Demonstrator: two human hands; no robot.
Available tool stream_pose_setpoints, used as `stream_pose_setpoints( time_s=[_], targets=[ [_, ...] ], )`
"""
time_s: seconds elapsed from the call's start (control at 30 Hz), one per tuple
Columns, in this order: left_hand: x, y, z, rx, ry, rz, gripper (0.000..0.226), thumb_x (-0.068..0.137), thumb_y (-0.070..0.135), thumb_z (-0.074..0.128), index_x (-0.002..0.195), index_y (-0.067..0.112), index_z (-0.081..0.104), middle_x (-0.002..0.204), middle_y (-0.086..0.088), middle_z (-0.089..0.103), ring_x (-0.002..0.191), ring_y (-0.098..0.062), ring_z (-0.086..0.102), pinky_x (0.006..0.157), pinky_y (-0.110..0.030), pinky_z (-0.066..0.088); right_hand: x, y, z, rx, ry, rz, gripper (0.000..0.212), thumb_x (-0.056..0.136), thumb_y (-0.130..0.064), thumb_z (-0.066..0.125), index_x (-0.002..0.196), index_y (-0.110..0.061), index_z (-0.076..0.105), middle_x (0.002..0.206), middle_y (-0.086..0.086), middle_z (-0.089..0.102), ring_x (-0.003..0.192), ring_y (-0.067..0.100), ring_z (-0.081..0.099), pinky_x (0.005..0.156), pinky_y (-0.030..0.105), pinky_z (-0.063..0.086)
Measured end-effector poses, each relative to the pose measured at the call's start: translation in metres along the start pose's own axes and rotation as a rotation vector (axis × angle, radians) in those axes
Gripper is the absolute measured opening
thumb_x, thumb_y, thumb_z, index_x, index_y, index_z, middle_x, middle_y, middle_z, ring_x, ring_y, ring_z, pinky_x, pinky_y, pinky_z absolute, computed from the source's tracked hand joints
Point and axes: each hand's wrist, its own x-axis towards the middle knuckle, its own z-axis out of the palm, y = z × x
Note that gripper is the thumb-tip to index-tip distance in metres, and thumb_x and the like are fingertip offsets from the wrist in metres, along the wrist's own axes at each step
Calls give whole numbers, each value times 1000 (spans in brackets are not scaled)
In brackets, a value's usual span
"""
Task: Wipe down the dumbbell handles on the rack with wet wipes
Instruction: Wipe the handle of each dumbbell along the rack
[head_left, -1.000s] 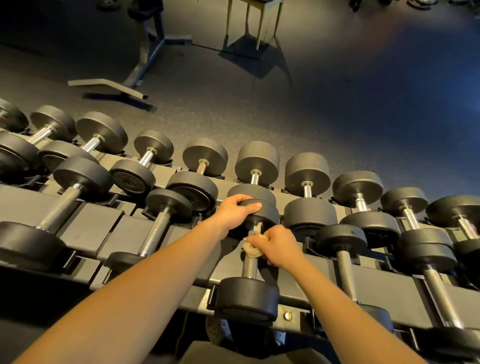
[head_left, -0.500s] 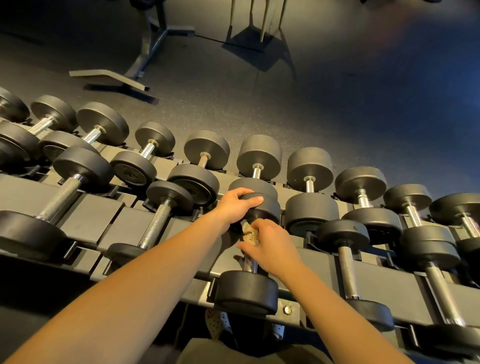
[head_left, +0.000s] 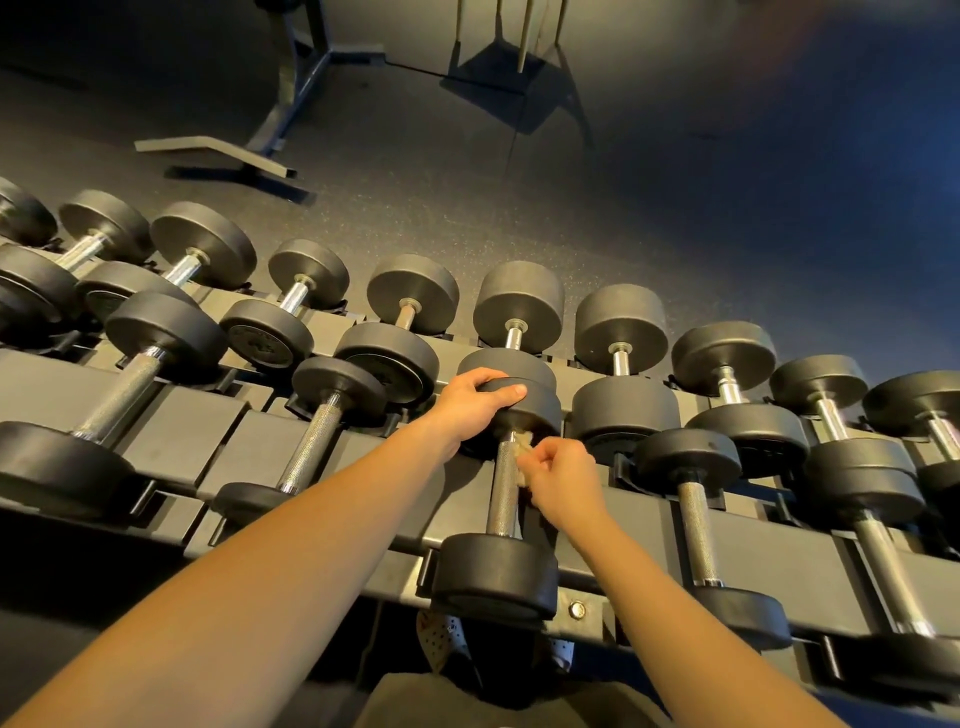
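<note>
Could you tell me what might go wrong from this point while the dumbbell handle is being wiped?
The left hand grips the dumbbell's far head right against an upper-row head; a shift could pinch that hand. The right hand pinches a small wet wipe at the top right of the handle, so the lower part and underside may be missed.
</note>
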Motion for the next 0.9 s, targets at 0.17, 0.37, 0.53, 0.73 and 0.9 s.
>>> stream_pose_setpoints(
  time_s=[0.17,0.37,0.53,0.73,0.9],
  targets=[
    [0,0,-1,-5,-12,6,41,90,44,76,126,30,64,125,-2,62,108,-20,62,93,-36,54,-29,11,-33,-85,-596,-151,29,98,-21,66,70,-18,56,67,-2,54,60,4,51,60,19,44],
    [-2,2,0,5,9,21,40,89,44,77,125,29,65,125,-2,63,108,-21,64,92,-38,57,-8,-6,-14,125,17,-45,10,98,-24,65,92,-16,63,77,-1,64,67,11,62,58,22,49],
    [-5,4,-2,-3,-12,-1,41,91,42,75,128,28,62,124,-3,62,107,-23,65,82,-35,57,-13,-11,-5,-223,-258,-250,7,97,-27,65,91,-31,66,89,-6,65,82,10,61,73,25,49],
    [-5,1,0,18,0,37,42,92,43,74,129,28,62,128,-3,61,113,-22,61,94,-37,53,-6,-32,-22,-544,-425,-501,13,99,-29,61,103,-20,71,97,-1,71,90,16,65,81,30,51],
    [-6,3,-1,49,-17,33,40,94,43,72,129,28,60,126,-1,61,114,-22,60,95,-37,52,-3,-30,-8,-639,-78,-478,18,104,-30,52,113,-16,61,104,4,69,92,23,68,81,37,56]
  ],
)
